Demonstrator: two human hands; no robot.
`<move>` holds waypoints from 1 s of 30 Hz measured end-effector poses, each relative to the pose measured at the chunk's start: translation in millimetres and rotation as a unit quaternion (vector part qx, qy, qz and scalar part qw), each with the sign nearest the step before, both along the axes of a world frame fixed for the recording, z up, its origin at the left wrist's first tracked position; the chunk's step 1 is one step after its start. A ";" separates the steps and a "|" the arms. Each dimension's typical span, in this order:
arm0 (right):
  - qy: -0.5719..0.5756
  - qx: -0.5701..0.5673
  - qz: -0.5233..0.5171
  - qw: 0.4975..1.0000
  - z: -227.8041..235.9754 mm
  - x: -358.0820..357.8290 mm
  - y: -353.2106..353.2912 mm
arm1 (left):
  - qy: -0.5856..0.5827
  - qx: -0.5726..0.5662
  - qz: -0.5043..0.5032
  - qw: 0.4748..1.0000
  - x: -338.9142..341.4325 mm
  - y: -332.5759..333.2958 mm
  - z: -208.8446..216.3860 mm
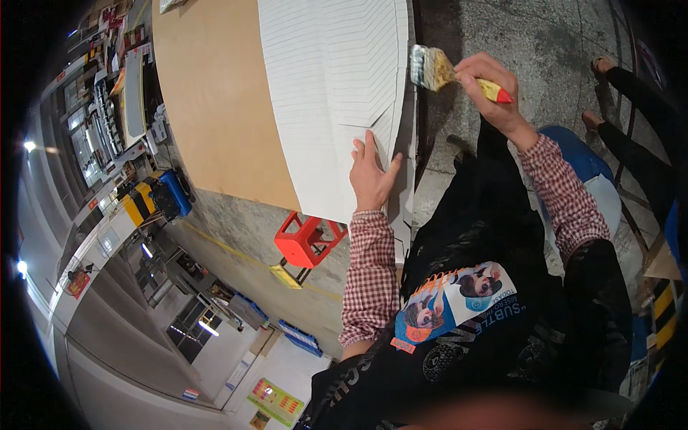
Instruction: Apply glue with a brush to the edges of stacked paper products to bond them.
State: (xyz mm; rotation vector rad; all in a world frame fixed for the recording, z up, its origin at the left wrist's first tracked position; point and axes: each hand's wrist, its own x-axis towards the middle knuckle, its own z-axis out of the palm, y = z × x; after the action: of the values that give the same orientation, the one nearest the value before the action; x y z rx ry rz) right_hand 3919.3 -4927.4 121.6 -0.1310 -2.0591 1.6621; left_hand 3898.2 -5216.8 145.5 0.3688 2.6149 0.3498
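My right hand (494, 89) is closed round a wide paintbrush (433, 69) with a yellow, red-tipped handle. The bristles point left, whitish and dark at the tip, close to the right edge of a stack of white paper strips (322, 79). These strips lie fanned out, their edges overlapping in many fine lines. On the near right part of the stack rests my left hand (374, 175), fingers spread and pressed flat by a folded-looking corner. Whether the brush touches the paper I cannot tell.
A brown board (215, 100) lies under the paper. Beyond its near edge stands a red plastic stool (308, 244) on the concrete floor. A blue-and-white seat or tub (580, 161) is by my right arm. Another person's legs (638, 100) show at far right.
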 end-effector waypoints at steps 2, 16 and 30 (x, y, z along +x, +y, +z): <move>-0.002 0.002 0.005 1.000 -6.2 -0.7 -4.7 | -0.021 0.030 0.005 0.999 -4.9 -2.5 3.4; -0.001 0.012 0.036 0.999 -4.5 13.0 -14.5 | -0.012 0.017 0.000 1.000 -9.7 4.8 2.7; -0.071 -0.025 0.039 0.996 16.8 62.3 -22.0 | 0.148 -0.112 0.085 0.979 63.3 10.8 -42.6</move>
State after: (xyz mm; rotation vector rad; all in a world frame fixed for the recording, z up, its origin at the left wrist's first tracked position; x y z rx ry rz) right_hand 3981.7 -4949.4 138.4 -0.1939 -2.1520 1.7995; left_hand 3961.5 -5206.0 102.9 0.1267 2.9492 0.0549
